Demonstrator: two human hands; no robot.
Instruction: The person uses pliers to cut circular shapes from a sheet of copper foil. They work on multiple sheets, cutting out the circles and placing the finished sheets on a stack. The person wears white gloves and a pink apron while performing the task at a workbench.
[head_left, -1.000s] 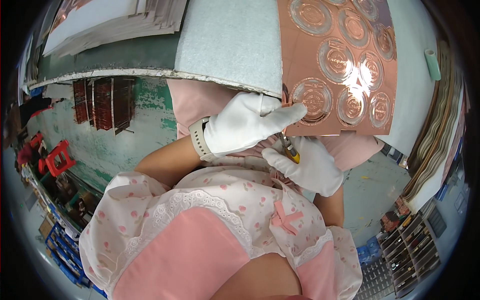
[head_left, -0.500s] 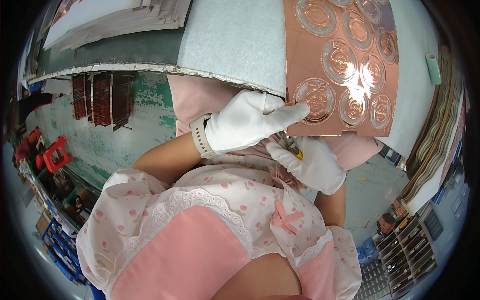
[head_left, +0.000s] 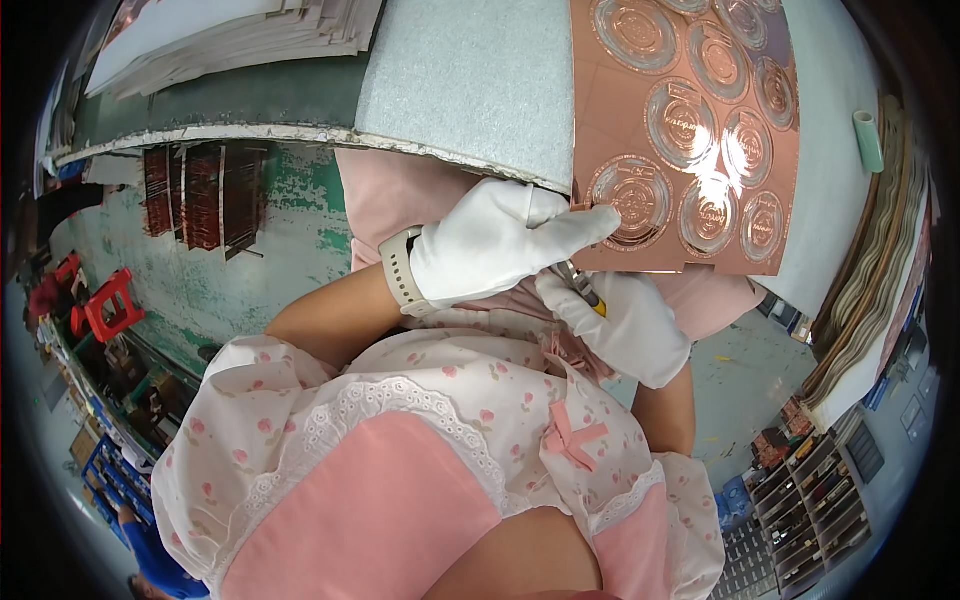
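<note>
Our white-gloved left hand (head_left: 500, 245) still presses flat on the shiny copper-coloured embossed sheet (head_left: 690, 130), which has barely shifted. Our white-gloved right hand (head_left: 625, 325) stays closed around a slim yellow-tipped tool (head_left: 582, 290); we judge the work at the sheet's near edge unfinished.

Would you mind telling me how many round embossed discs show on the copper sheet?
9 on the copper sheet: four along the top edge, cut by the frame, three in the middle, two nearest the left hand. More may lie beyond the frame.

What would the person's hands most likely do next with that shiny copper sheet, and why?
Probably bring the tool tip up to the round emblem nearest the sheet's lower edge. The left hand already presses a fingertip on the copper sheet beside that emblem, steadying it, while the right hand grips a thin yellow-tipped tool just below the sheet's edge, not yet touching it.
</note>
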